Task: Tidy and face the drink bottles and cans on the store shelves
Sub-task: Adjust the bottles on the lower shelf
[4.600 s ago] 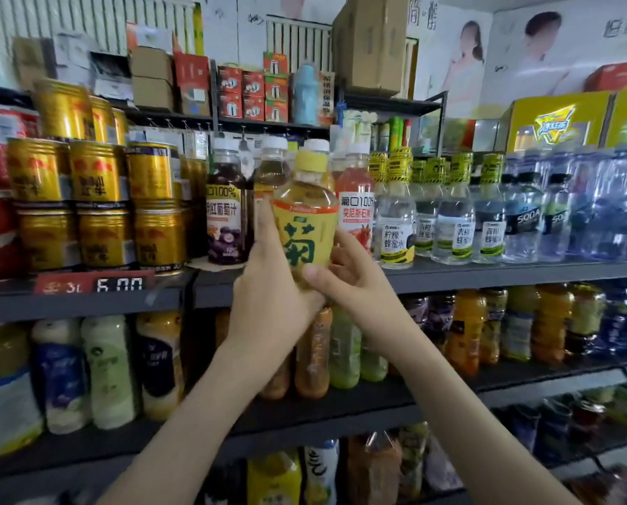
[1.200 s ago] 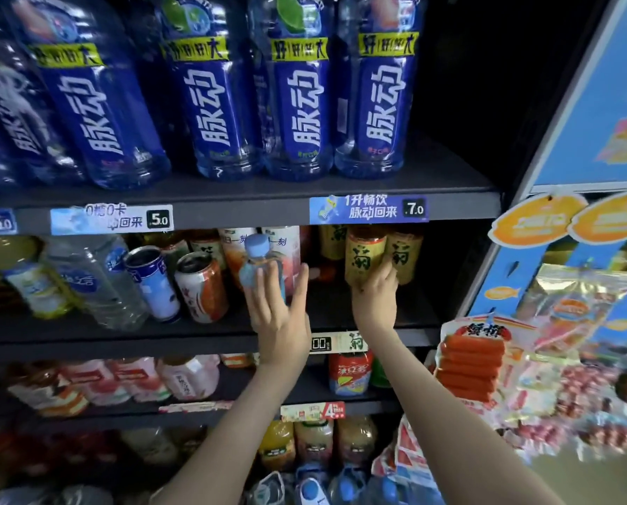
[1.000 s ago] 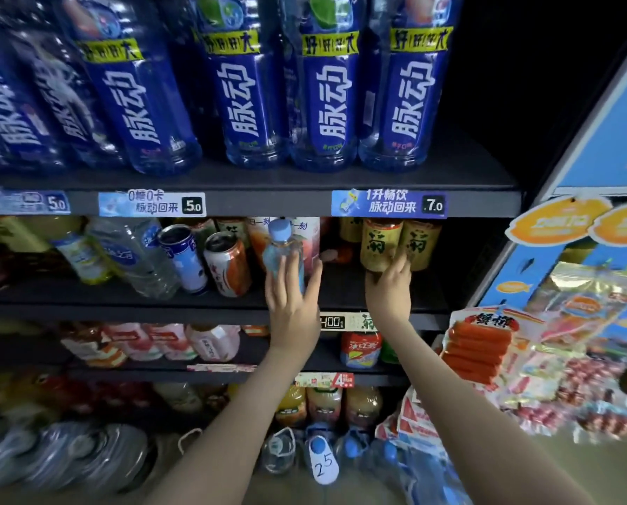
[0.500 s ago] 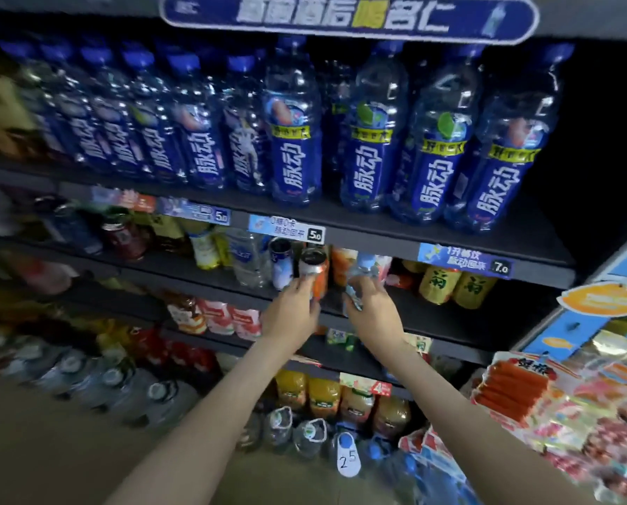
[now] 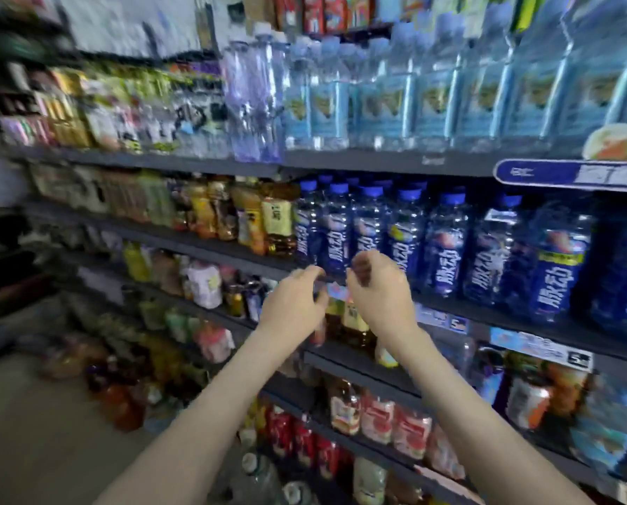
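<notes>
Head view is smeared by motion, so most labels cannot be read. Towards the left end of the middle shelf (image 5: 231,251) stand amber tea bottles (image 5: 276,227) with pale yellow labels, upright and close to the front edge. Just right of them on the same level, a long row of blue-capped sports-drink bottles (image 5: 372,231) runs to the right end, upright and packed side by side, with most labels facing out.

Both hands hang in front of the left end of that row, level with the shelf's front edge. The left hand (image 5: 293,302) and the right hand (image 5: 379,287) are near each other but apart. Their fingers are loosely curled and grip nothing that I can make out. More amber bottles (image 5: 353,324) stand on the shelf below, partly hidden behind the hands. Clear water bottles (image 5: 341,103) fill the top shelf above.

The blue bottles look full and capped, so each is probably fairly heavy and firm when squeezed. The plastic wall and film label look smooth and may slip. A sound hold would be round the labelled waist, turning the bottle on its base. The cap would do for a small twist.
</notes>
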